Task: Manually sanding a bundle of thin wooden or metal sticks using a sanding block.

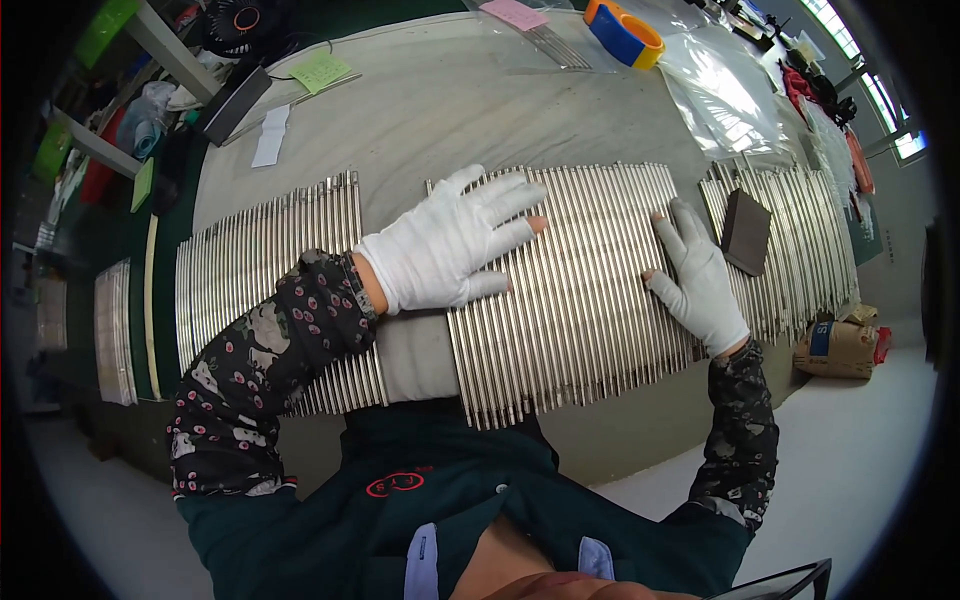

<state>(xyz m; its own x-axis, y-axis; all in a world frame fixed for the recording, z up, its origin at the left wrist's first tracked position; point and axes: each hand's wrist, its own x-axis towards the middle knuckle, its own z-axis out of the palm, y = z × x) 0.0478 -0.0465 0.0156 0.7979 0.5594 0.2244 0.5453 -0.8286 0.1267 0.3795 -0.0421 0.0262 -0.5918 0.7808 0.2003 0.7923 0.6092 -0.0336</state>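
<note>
A wide row of slim, shiny metal rods [575,300] lies side by side in front of me on the cloth-covered table. My left hand [450,240], in a white glove with some bare fingertips, rests flat over the row's left edge, fingers spread. On the row's right edge lies my right hand [695,275], gloved the same way, with its thumb and fingers apart. Neither hand grips anything. A second group of rods [270,240] lies to the left, partly under my left forearm. A third group of rods [800,230] is at the right, with a dark brown block [746,232] on top.
Toward the back are a blue and yellow tape ring [625,35], clear plastic bags [720,90], a pink note [514,13] and a green note [320,72]. A white paper slip [270,136] lies at back left. A brown sack [838,348] sits beyond the right edge.
</note>
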